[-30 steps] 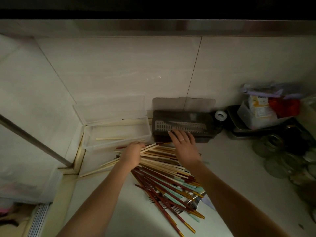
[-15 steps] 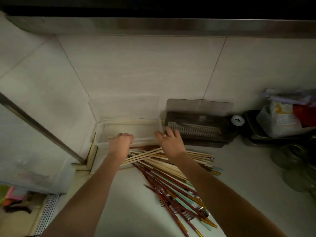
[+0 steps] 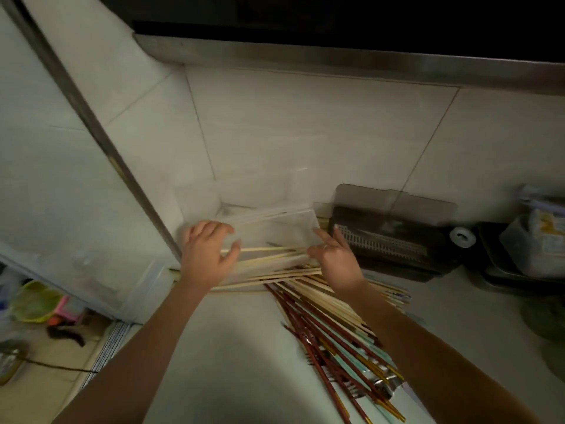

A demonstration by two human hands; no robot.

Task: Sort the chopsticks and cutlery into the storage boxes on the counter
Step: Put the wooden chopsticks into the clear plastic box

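Note:
A clear plastic box (image 3: 276, 215) with its lid up stands in the counter corner against the tiles. My left hand (image 3: 206, 255) and my right hand (image 3: 336, 260) are at its two ends. Between them they hold a few light wooden chopsticks (image 3: 270, 250) level over the box's inside, fingers loosely spread. A dark box (image 3: 388, 241) with a slotted insert and raised lid sits just right of it. On the counter in front lies a mixed pile (image 3: 333, 335) of light wooden, dark red and teal-handled chopsticks, with metal cutlery (image 3: 383, 385) partly hidden under it.
A roll of tape (image 3: 462, 236) lies right of the dark box. Farther right stands a dark tray (image 3: 492, 264) holding a plastic tub with packets (image 3: 538, 240). A metal rail (image 3: 91, 117) runs down the left wall. The counter edge drops to a cluttered floor at lower left.
Both hands have gone from the pile up to the clear box, carrying light wooden chopsticks that now lie across its opening. The camera has swung left and closer.

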